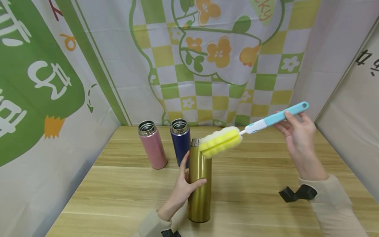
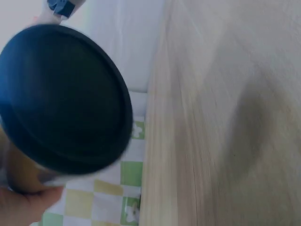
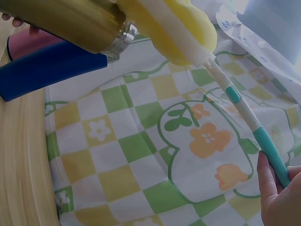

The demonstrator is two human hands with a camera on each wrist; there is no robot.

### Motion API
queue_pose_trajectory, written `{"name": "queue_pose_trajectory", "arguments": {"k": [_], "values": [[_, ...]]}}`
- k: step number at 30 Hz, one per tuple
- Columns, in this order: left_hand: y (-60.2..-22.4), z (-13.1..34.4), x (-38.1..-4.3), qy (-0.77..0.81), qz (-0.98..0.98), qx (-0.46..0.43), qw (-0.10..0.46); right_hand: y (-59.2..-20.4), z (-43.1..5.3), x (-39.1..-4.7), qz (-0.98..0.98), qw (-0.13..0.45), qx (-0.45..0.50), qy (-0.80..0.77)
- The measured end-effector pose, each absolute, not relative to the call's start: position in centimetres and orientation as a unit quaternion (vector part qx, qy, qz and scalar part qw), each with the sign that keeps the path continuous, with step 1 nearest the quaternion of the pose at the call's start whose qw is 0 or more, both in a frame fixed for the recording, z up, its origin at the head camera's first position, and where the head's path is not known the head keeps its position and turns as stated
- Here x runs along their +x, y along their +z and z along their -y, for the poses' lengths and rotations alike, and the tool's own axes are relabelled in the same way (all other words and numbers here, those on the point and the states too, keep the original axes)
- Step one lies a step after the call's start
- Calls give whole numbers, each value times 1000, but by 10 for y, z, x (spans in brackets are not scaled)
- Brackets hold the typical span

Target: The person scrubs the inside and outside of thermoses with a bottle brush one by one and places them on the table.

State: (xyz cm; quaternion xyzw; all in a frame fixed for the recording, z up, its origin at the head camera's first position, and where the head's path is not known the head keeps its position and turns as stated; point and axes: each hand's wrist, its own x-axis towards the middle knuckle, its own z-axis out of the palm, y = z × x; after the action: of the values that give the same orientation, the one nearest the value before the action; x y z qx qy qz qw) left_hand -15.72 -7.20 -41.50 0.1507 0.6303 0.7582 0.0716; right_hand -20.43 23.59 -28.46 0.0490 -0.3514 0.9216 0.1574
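Observation:
My left hand [image 1: 183, 187] grips a tall gold thermos bottle [image 1: 199, 194] around its middle, thumb across the front. The left wrist view shows its dark round base [image 2: 66, 99] lifted off the wood. A bottle brush [image 1: 270, 119] with a yellow and white sponge head [image 1: 222, 141] is pinched by its blue handle in my right hand [image 1: 300, 135]. In the head view the sponge overlaps the gold bottle's upper side near the metal neck [image 3: 123, 40]; whether they touch I cannot tell.
A pink bottle [image 1: 154, 148] and a dark blue bottle [image 1: 180, 141] stand uncapped behind and to the left of the gold one. The wooden table [image 1: 118, 197] ends at a checkered, flower-printed curtain [image 1: 207, 95]. Printed fabric [image 1: 38, 65] hangs at the left.

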Motion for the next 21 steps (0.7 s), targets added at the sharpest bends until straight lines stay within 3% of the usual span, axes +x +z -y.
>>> {"name": "queue_pose_trajectory", "arguments": {"k": [5, 11, 21], "values": [[-418, 75, -159, 744, -652, 138, 38, -286, -248, -202, 329, 166, 57, 928], [-420, 85, -161, 737, -656, 158, 39, -288, -260, -198, 314, 148, 60, 936], [-415, 87, -157, 812, -548, 175, 105, -289, -262, -195, 335, 144, 62, 929]]}}
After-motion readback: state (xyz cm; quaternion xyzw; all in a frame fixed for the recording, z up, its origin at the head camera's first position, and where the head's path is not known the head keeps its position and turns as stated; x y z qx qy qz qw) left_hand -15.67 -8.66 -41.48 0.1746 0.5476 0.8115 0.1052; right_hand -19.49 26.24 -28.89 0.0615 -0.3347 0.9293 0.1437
